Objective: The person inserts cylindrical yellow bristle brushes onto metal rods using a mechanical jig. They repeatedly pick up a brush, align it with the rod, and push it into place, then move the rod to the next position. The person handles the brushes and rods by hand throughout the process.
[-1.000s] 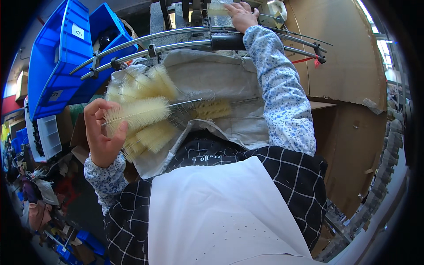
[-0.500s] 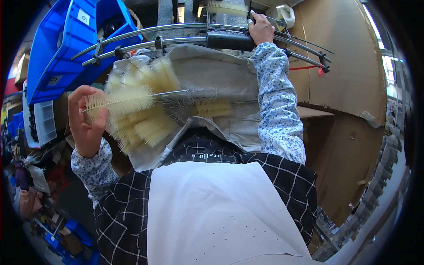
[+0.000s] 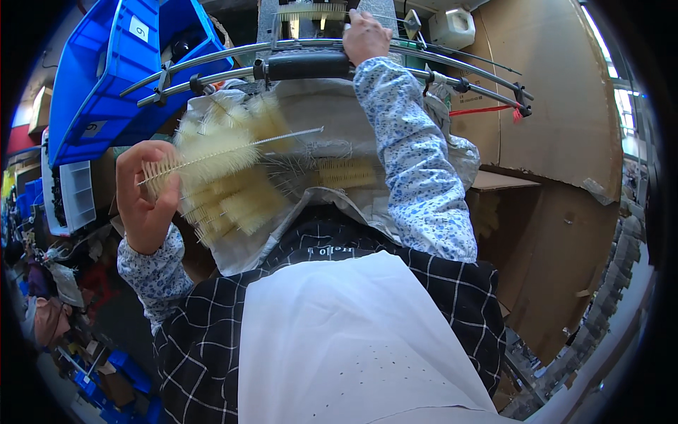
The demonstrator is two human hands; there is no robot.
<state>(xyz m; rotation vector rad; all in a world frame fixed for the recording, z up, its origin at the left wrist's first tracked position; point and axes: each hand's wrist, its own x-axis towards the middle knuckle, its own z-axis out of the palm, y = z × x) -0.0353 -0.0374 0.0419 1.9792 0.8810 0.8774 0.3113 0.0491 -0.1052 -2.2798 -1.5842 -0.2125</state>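
My left hand (image 3: 147, 194) pinches one end of a cream-bristled tube brush (image 3: 215, 154) between thumb and fingers. Its twisted wire stem points right and slightly upward. Beneath and around it, a pile of similar brushes (image 3: 244, 201) lies on a grey cloth (image 3: 318, 106). At the far side, my right hand (image 3: 367, 37) is closed on the right end of a sliding carriage with a black cylindrical sleeve (image 3: 308, 67), which rides on two metal rails (image 3: 212, 79). Another cream brush (image 3: 311, 12) lies across the machine beyond the rails. My right fingertips are partly hidden.
Blue plastic bins (image 3: 106, 78) stand at the far left, above a clear-drawered box (image 3: 74, 194). To the right are large cardboard sheets (image 3: 551, 92) and an open carton (image 3: 505, 212). A white plastic jug (image 3: 452, 28) sits behind the rails; red string (image 3: 487, 109) hangs at their right end.
My right hand and the sleeved carriage have slid left along the rails. The brush beyond them has shifted left too. In my left hand, the brush's stem now tilts upward more.
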